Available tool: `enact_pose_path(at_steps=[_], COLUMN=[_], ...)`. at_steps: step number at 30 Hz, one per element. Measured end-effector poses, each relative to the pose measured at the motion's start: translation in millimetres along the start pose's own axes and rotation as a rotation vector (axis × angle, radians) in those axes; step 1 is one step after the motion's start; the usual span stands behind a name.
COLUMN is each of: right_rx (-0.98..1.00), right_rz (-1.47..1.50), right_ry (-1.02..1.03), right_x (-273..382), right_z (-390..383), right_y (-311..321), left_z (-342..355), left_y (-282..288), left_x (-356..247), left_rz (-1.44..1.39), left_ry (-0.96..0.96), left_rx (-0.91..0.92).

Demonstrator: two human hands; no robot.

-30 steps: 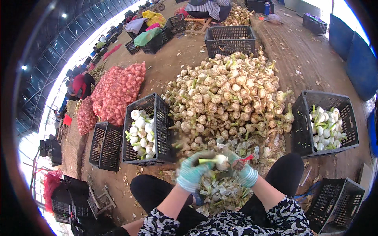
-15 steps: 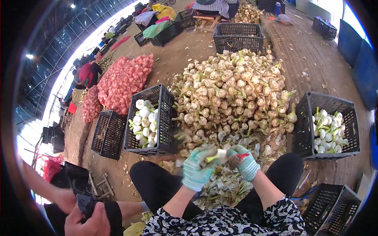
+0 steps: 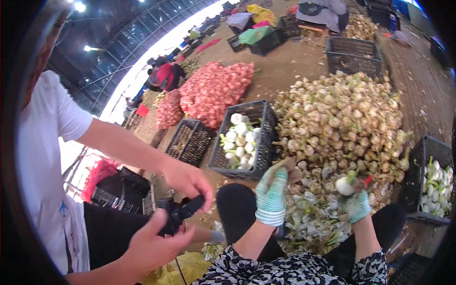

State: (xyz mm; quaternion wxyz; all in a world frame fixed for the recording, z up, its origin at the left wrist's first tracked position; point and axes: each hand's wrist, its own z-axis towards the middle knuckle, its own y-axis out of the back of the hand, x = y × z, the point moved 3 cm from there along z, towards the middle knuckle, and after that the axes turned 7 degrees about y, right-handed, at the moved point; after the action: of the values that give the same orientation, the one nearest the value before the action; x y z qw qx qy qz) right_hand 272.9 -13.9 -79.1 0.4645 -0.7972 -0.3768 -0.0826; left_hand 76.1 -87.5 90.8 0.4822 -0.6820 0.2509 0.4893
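The right hand [image 3: 358, 207], in a green-and-white striped glove, is raised over the peelings at the near edge of the heap, its fingers clamped on a white garlic bulb [image 3: 344, 186] with a short green stem pointing up; a small red piece [image 3: 368, 180] shows just beside the bulb at the same hand. The left hand [image 3: 271, 195], gloved alike, reaches up to the near left edge of the garlic heap [image 3: 339, 123], its fingertips soiled brown and close to the unpeeled bulbs; blur there hides whether the fingers are together on something or apart, so I cannot tell. Loose skins [image 3: 311, 221] lie on the ground between the person's dark-trousered knees, below and between the two hands. Left of the heap stands a black crate [image 3: 269, 137] partly filled with white bulbs [image 3: 241, 142], and at the far right another crate [image 3: 412, 183] carries more white bulbs [image 3: 436, 187]. A third crate [image 3: 354, 61] stands behind the heap, and a further crate [image 3: 190, 142] lies to the left, near the pink net sacks [image 3: 216, 90]. At the left, close to the person, a co-worker in a white shirt [image 3: 47, 156] holds a black device [image 3: 175, 216] in bare hands, above a yellow sack [image 3: 183, 270] on the ground.
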Motion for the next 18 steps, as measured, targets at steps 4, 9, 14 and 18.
enact_pose_path(at_steps=[4,9,14,18], right_rx=[-0.015,0.013,0.076,0.038], right_rz=[0.01,0.015,0.049,0.08], right_ry=[0.043,-0.033,-0.064,-0.099], right_x=[-2.4,-16.4,-14.1,-11.1], right_z=[11.6,13.8,11.8,9.6], right_y=[10.2,10.6,9.5,8.2], left_z=[-21.3,-60.6,-85.1,-94.1], left_y=[20.9,36.5,48.3,61.9], left_x=[-27.2,-30.7,-44.4,-56.9], left_rz=[-0.255,-0.169,0.083,-0.033], left_ry=[-0.156,-0.205,-0.384,-0.419], left_rx=[-0.211,-0.357,-0.511,-0.627])
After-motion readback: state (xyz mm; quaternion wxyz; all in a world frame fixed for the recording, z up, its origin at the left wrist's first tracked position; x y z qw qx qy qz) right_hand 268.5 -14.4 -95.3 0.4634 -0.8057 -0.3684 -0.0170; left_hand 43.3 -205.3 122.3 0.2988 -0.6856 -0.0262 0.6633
